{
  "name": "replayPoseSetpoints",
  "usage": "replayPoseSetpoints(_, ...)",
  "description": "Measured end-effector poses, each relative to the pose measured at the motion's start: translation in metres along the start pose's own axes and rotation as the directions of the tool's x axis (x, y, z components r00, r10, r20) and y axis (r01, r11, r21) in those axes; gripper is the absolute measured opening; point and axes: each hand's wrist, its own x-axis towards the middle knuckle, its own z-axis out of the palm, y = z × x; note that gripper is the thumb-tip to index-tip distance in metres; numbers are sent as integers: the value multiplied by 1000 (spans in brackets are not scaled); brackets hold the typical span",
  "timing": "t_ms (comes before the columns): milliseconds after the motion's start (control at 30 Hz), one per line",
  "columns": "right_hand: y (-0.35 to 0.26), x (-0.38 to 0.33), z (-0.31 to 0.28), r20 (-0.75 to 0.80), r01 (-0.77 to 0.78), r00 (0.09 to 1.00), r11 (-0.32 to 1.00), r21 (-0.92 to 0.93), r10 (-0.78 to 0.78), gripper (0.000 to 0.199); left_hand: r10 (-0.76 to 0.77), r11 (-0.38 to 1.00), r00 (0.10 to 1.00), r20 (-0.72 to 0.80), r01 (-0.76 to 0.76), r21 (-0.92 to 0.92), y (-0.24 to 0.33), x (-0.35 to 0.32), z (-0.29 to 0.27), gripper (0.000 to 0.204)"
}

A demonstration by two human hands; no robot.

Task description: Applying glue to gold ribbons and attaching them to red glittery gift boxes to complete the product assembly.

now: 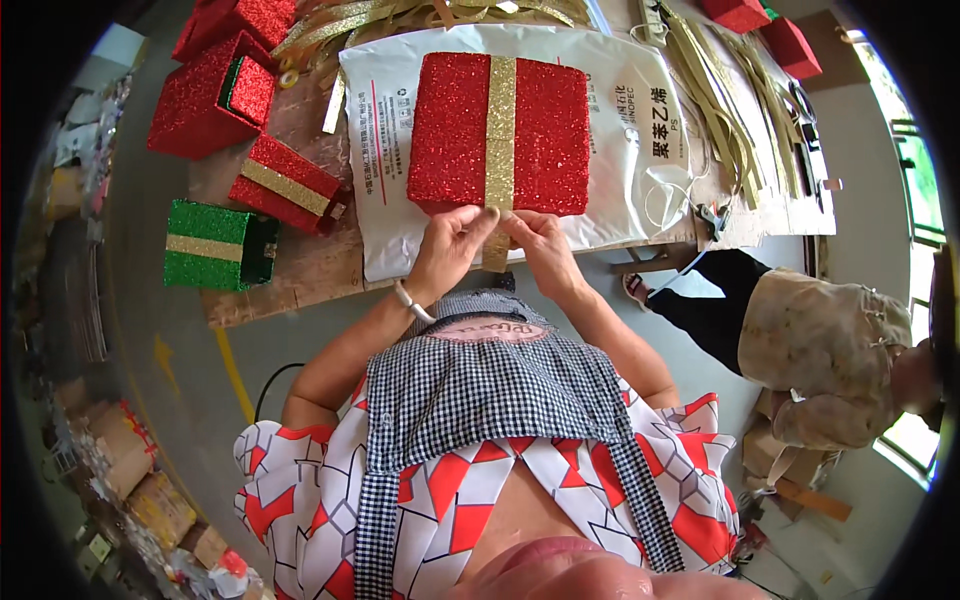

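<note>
A large red glitter box [450, 135] rests on a flat white plastic sack [385, 235] in front of me. Down the middle of its top runs a gold glitter ribbon [501, 120], its tail hanging past the near edge. My left hand [448, 250] pinches the ribbon at that edge between thumb and fingers. Right beside it, my right hand [546, 256] is closed on the same ribbon, fingertips against the box's near side. The thumbs almost meet over the gold strip. How the ribbon is fixed underneath cannot be seen.
At the left of the wooden table [240, 305] are a green box [205, 250] and a smaller red box [285, 185], both gold-banded, near an open red box [205, 105]. Gold ribbon strips [715, 110] lie at the right. Another person [820, 350] is at the right.
</note>
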Motion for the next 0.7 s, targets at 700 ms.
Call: replayPoseSetpoints(700,-92,249,-39,230,413,862,362,-835,-452,43,-13,999,966,-260,3,-39,-7,7,-5,24)
